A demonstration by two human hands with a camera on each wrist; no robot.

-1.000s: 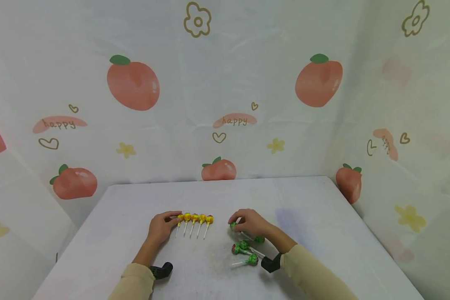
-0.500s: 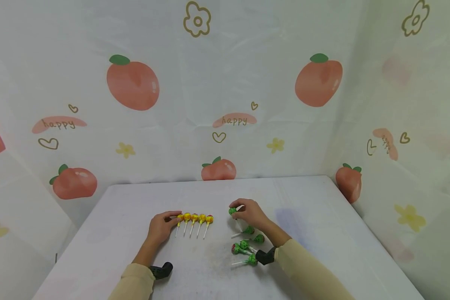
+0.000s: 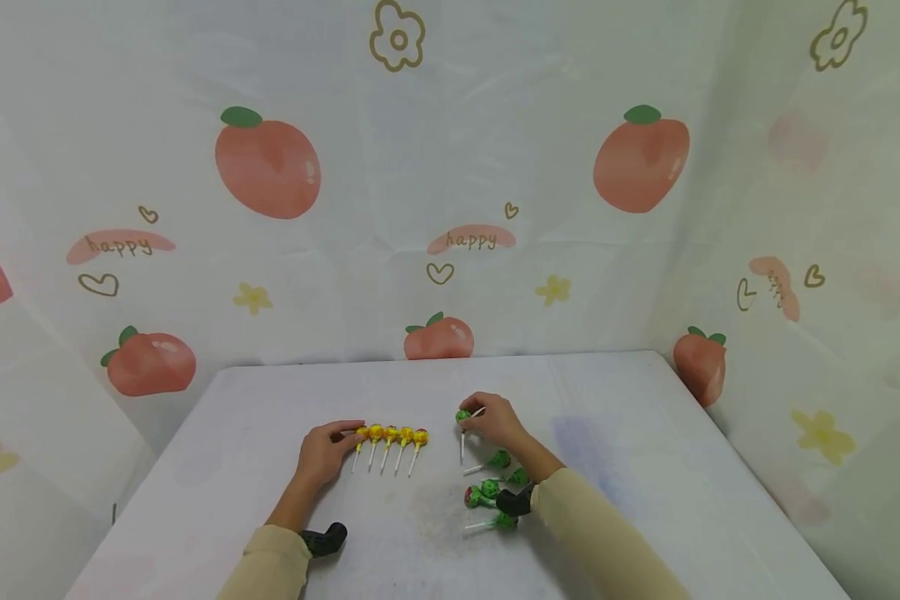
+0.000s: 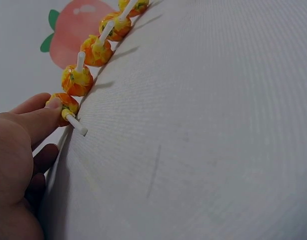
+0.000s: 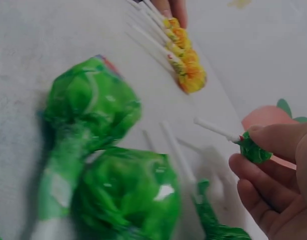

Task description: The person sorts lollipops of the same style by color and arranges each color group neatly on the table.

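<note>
Several yellow lollipops (image 3: 391,435) lie side by side in a row on the white table, sticks toward the person. My left hand (image 3: 320,454) pinches the head of the leftmost lollipop (image 4: 67,106) between thumb and finger. Right of the row, my right hand (image 3: 498,421) pinches a green lollipop (image 3: 462,417) by its wrapped head. Its stick (image 5: 216,129) points toward the person in the head view. Several more green lollipops (image 3: 501,459) lie loosely below the right hand, some partly hidden by the black wrist camera (image 3: 515,501).
The white table (image 3: 390,550) runs back to a wall covering (image 3: 330,292) printed with peaches and flowers. Another covered wall stands along the right side. A black camera (image 3: 326,540) is worn on the left wrist.
My right hand has lifted the green lollipop away from the loose green ones and moved it toward the far side; its stick has swung to point at the person. The left hand stays put.
</note>
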